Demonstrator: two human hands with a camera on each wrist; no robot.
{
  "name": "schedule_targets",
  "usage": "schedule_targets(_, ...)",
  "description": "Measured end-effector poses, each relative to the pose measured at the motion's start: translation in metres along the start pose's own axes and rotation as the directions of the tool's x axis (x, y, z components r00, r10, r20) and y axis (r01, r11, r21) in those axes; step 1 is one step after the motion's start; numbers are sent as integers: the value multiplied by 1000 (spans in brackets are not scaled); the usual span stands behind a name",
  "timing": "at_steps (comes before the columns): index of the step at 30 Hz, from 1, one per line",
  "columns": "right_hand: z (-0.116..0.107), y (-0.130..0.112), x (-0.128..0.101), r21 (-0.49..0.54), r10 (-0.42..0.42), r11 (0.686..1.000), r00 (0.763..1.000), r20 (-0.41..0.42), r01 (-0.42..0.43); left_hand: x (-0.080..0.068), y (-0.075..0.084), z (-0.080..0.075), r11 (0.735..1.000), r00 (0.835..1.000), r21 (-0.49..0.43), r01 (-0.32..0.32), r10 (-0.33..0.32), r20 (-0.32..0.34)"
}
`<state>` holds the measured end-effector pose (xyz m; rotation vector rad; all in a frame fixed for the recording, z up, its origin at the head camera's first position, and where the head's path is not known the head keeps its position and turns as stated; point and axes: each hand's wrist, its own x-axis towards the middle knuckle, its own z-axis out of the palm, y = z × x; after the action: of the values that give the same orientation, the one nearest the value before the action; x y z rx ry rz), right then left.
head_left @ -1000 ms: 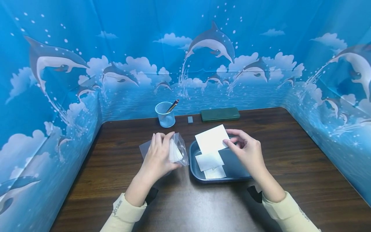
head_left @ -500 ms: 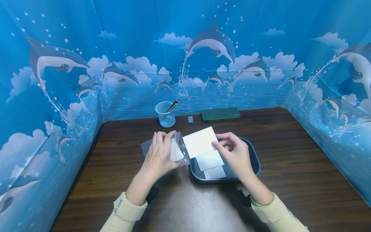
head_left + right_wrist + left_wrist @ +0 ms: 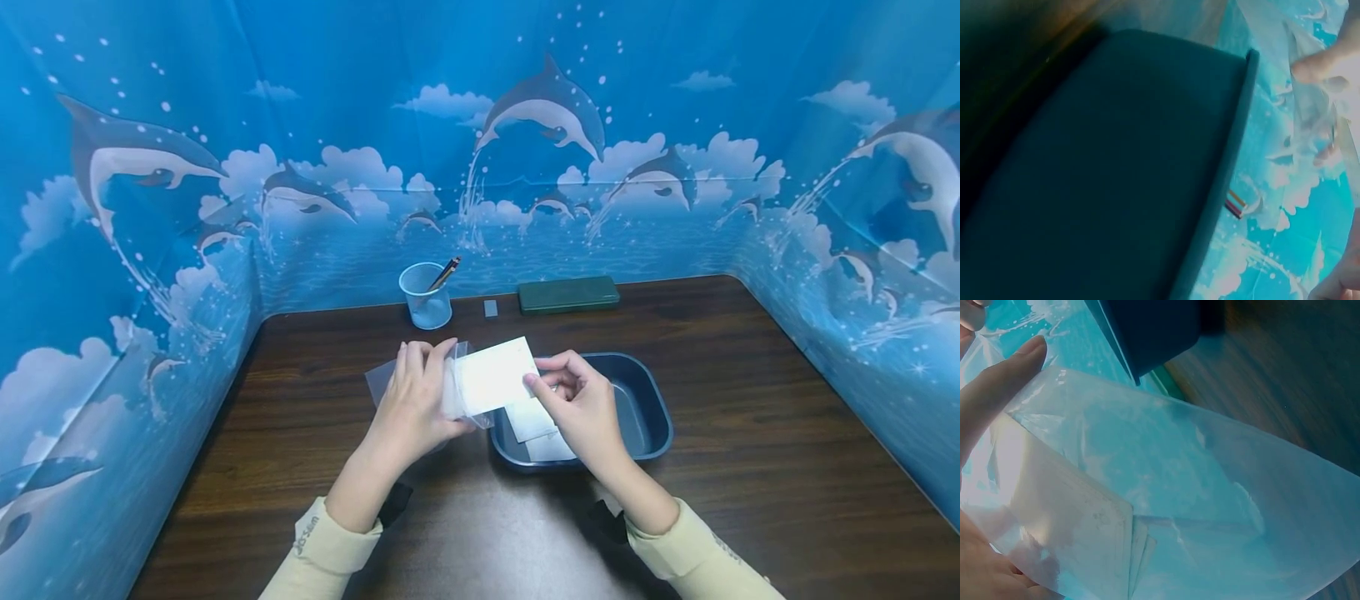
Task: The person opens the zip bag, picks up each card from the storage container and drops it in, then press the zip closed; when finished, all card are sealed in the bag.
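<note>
My left hand (image 3: 412, 400) grips a clear plastic bag (image 3: 1210, 487), its mouth facing right. Several white cards (image 3: 1072, 500) lie stacked inside the bag in the left wrist view. Between thumb and fingers, my right hand (image 3: 581, 404) pinches a white card (image 3: 495, 377) by its right edge. The card's left end overlaps the bag's mouth; whether it is inside cannot be told. Below it, more white cards (image 3: 531, 418) lie in a dark blue tray (image 3: 656, 417), partly hidden by the right hand.
Along the back of the table (image 3: 300, 467) stand a light blue mesh cup (image 3: 427, 304) with pencils (image 3: 447, 273), a small grey-blue piece (image 3: 491, 308) and a green case (image 3: 568, 295). A dolphin-print curtain (image 3: 360, 217) closes off the back and sides.
My right hand has carried the white card left from above the tray to the mouth of the bag. The left hand keeps the bag nearly in place.
</note>
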<state>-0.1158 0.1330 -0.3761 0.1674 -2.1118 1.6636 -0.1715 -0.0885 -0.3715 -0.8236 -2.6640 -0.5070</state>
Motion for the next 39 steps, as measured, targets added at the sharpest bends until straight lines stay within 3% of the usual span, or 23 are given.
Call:
schedule_targets(12, 29, 21, -8, -141, -177, 974, 984, 17, 178, -2, 2, 2, 1000, 1000, -16, -7, 7, -9)
schedule_targets(31, 44, 24, -8, -197, -155, 963, 975, 157, 184, -2, 3, 9, 999, 1000, -29, -23, 23, -12)
schedule_targets(35, 35, 27, -4, -193, -150, 964, 972, 181, 185, -3, 2, 9, 1000, 1000, -29, -8, 8, -3)
schedule_targets(39, 14, 36, 2, -287, -64, 952, 987, 146, 104, -5, -1, 9, 999, 999, -31, 36, -36, 16)
